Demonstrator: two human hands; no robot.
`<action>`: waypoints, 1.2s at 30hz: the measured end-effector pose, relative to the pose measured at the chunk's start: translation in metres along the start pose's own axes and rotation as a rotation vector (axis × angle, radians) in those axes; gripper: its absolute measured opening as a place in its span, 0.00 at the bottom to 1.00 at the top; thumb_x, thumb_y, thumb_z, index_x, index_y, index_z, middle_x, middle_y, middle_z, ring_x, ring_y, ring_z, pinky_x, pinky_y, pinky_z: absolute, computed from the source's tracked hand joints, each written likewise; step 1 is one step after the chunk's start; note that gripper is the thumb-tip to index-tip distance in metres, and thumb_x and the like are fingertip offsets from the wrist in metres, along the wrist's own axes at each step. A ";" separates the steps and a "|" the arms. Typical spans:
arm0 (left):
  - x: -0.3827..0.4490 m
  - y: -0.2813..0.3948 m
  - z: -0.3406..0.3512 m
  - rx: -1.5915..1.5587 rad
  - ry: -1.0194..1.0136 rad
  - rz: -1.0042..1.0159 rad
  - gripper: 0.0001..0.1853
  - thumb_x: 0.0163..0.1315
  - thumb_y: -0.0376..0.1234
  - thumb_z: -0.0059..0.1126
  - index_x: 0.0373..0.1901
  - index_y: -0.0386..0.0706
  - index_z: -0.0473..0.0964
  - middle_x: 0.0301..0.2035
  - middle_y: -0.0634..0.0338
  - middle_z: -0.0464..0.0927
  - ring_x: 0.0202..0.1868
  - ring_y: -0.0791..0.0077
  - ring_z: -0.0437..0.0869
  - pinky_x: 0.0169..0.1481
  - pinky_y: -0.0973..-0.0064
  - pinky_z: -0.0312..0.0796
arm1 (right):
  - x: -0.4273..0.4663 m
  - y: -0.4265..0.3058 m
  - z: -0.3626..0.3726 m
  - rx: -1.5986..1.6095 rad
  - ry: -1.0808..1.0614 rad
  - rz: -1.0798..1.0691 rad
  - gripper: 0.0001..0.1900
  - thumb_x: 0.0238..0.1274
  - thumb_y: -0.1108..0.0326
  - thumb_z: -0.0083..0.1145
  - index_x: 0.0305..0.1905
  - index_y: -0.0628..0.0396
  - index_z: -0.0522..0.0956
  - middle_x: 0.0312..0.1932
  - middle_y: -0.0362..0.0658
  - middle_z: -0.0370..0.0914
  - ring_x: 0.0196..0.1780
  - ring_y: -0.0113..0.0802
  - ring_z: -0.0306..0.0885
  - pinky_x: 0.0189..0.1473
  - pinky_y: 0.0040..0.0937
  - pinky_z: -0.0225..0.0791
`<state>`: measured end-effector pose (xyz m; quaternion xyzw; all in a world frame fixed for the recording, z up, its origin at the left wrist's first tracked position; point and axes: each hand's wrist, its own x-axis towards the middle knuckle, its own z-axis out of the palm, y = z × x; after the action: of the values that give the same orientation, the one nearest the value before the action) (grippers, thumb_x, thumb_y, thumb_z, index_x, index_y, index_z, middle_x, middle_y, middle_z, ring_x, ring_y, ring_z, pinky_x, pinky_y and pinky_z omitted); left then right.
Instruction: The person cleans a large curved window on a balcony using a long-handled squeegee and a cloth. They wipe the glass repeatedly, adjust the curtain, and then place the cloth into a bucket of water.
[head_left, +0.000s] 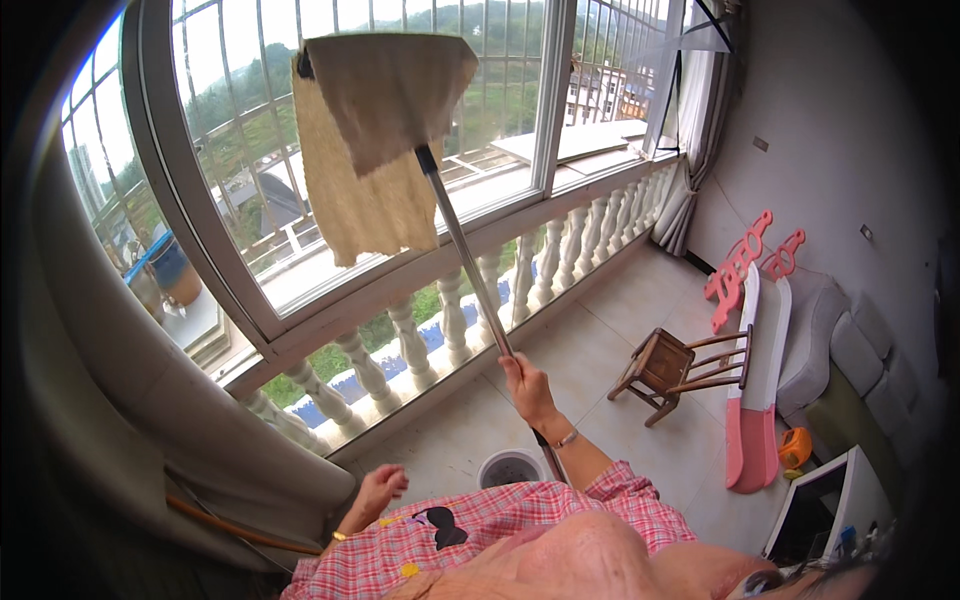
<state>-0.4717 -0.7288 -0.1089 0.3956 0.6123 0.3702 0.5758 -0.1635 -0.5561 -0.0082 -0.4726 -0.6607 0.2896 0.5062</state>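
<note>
My right hand is closed around the metal pole of a mop, which rises up and to the left. A tan cloth and a greyer fold of cloth hang over the mop's head, in front of the sliding window. Whether the cloth touches the glass I cannot tell. My left hand is held low near my body, fingers curled, with nothing seen in it. Below the pole, a white bucket with dark contents stands on the tiled floor, partly hidden by my shirt.
White balusters run below the window. On the right are a small wooden chair, a pink and white plastic slide, a grey sofa and a white-framed screen. Curtains hang at left and far right.
</note>
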 end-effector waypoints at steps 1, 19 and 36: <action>0.008 0.030 0.008 -0.069 -0.023 0.081 0.16 0.70 0.36 0.52 0.54 0.36 0.75 0.38 0.59 0.81 0.40 0.74 0.82 0.43 0.75 0.75 | 0.008 -0.016 0.002 -0.002 -0.024 0.038 0.18 0.73 0.52 0.47 0.39 0.58 0.74 0.20 0.56 0.71 0.26 0.57 0.72 0.28 0.43 0.65; 0.095 0.355 0.173 -0.395 -0.102 0.701 0.14 0.75 0.40 0.42 0.49 0.39 0.71 0.29 0.57 0.81 0.33 0.70 0.86 0.36 0.72 0.77 | -0.043 -0.003 -0.086 0.182 -0.254 -0.005 0.31 0.71 0.58 0.53 0.71 0.59 0.57 0.34 0.38 0.73 0.31 0.21 0.72 0.34 0.21 0.69; 0.135 0.501 0.306 0.196 0.070 0.979 0.34 0.69 0.39 0.55 0.71 0.39 0.55 0.50 0.49 0.78 0.52 0.67 0.80 0.50 0.71 0.78 | 0.251 -0.001 -0.276 -0.038 0.248 -0.385 0.19 0.75 0.56 0.47 0.60 0.57 0.72 0.19 0.39 0.72 0.21 0.24 0.71 0.24 0.28 0.65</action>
<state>-0.1400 -0.4000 0.2718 0.6761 0.4055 0.5509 0.2737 0.0859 -0.3523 0.1801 -0.3791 -0.6769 0.1148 0.6204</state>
